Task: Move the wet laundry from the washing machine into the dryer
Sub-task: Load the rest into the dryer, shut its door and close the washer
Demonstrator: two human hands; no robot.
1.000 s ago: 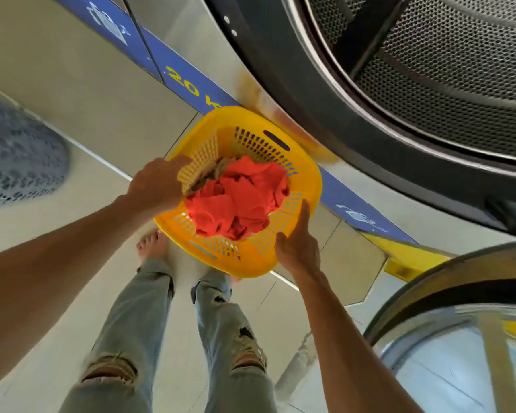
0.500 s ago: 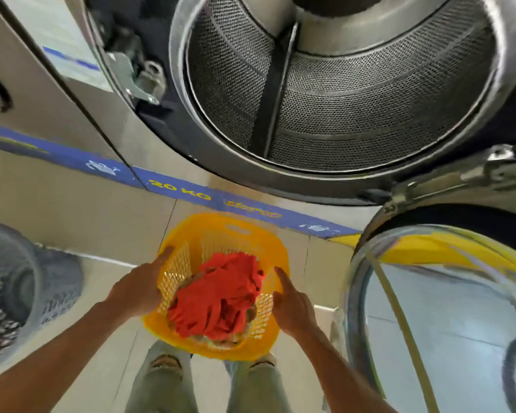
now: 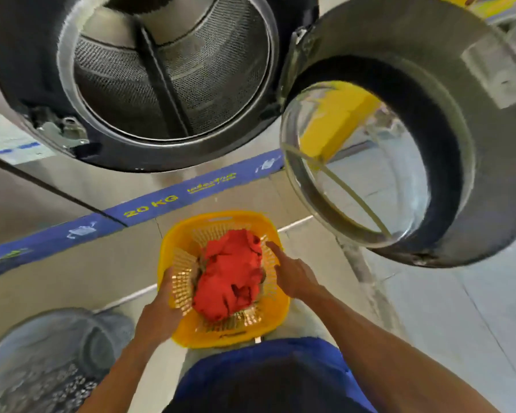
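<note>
A yellow plastic basket [image 3: 173,242] holds a heap of red wet laundry [image 3: 230,272], with some darker cloth under it. My left hand [image 3: 161,311] grips the basket's left rim. My right hand [image 3: 292,272] rests on the right rim, its fingers stretched over the edge toward the laundry. Above the basket the machine's steel drum [image 3: 167,73] stands open, and nothing shows inside it. Its round glass door [image 3: 379,162] hangs open to the right.
A grey patterned hamper [image 3: 51,359] stands on the floor at the lower left. A blue strip marked 20 KG [image 3: 149,204] runs along the machine's base. My blue shirt [image 3: 268,371] fills the bottom middle. Pale floor tiles lie at the right.
The view has swung upward, so the open drum and the door fill the top of the frame. The basket has come closer to my body. Both hands stay on its rim.
</note>
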